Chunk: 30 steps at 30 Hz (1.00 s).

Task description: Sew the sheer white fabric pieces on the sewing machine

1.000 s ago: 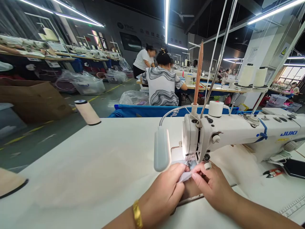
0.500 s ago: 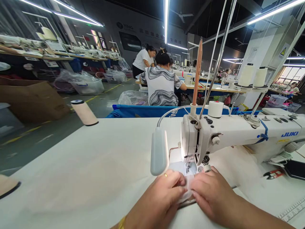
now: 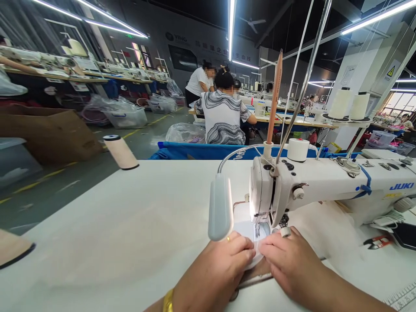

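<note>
My left hand (image 3: 227,262) and my right hand (image 3: 289,258) meet just in front of the presser foot (image 3: 258,230) of a white sewing machine (image 3: 312,184). Between them is a narrow piece of thin, whitish sheer fabric (image 3: 257,259), with the fingertips of both hands closed on its sides. Its near edge curves over the machine's bed. On the left, a wide stretch of very thin pale cloth (image 3: 110,247) seems to lie over the tabletop. A grey lamp head (image 3: 220,210) hangs close above my left hand. The needle point is too small to make out.
Thread cones (image 3: 121,151) stand at the table's left edge. Red-handled snips (image 3: 377,242), a dark phone-like object (image 3: 406,234) and a clear ruler (image 3: 401,299) lie right. A pencil (image 3: 275,99) stands upright on the machine. Beyond the blue cloth (image 3: 201,151), co-workers (image 3: 221,112) are at other machines.
The view has shifted slightly, so everything sits a little further right. The fabric edge between my hands has moved, baring more of the bed below it. Both hands keep their grip.
</note>
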### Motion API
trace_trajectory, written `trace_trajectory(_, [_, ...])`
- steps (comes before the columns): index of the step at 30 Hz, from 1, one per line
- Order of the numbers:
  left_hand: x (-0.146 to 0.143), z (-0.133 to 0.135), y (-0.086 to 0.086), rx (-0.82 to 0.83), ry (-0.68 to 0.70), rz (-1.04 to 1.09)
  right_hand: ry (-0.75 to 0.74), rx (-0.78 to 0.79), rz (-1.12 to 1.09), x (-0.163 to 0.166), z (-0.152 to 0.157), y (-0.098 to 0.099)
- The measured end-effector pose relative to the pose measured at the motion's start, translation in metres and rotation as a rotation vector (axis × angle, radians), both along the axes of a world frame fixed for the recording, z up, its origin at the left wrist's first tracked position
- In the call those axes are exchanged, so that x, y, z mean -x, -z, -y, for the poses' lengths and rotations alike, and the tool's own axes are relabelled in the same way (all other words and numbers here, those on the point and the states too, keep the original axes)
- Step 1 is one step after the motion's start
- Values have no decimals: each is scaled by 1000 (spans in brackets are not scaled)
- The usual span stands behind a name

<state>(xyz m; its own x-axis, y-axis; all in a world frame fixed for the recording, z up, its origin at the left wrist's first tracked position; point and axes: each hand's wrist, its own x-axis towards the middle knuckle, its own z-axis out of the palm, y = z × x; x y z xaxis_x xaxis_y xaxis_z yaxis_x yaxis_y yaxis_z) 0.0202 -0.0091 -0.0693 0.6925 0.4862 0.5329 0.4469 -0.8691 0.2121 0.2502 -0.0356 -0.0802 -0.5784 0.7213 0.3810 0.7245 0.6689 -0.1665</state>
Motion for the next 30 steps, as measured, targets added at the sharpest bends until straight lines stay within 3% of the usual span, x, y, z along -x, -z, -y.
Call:
trace_trajectory(6, [-1, 1, 1, -31, 54, 20, 5, 7, -33, -1, 1, 4])
trace_trajectory(13, [-2, -3, 16, -81, 50, 78, 0, -43, -51, -1, 0, 7])
trace_trajectory(21, [0, -1, 1, -17, 62, 33, 23, -21, -35, 0, -1, 7])
trace_trajectory(30, [0, -10, 16, -51, 28, 63, 60, -67, -52, 0, -5, 5])
